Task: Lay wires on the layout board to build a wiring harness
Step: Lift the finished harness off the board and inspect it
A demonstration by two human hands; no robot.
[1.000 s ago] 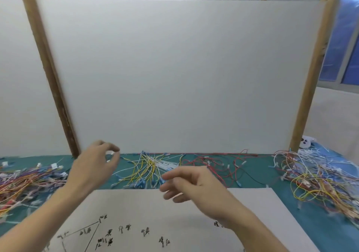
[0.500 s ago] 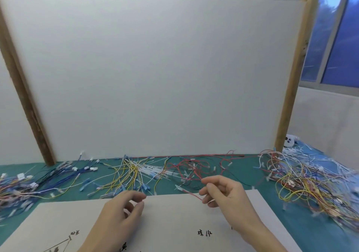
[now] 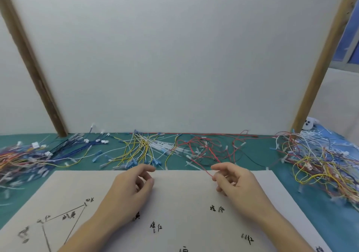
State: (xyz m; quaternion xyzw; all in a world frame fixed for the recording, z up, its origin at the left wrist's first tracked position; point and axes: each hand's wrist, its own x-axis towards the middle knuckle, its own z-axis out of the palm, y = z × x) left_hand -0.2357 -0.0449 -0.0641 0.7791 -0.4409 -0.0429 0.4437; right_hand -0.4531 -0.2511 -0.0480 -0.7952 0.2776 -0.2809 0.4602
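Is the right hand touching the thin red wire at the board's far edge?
Touching. The head view shows the right hand pinching the thin red wire between thumb and fingers above the white layout board.

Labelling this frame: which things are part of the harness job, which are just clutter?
Job:
- layout board
- red wire pinched in right hand
- left hand, holding nothing
- red wire pile

Lying about:
- white panel
- white device at far right

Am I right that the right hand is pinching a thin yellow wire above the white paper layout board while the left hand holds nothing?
Not quite: the head view shows the right hand pinching a thin red wire, not a yellow one, above the white paper layout board. The rest stands: the left hand holds nothing.
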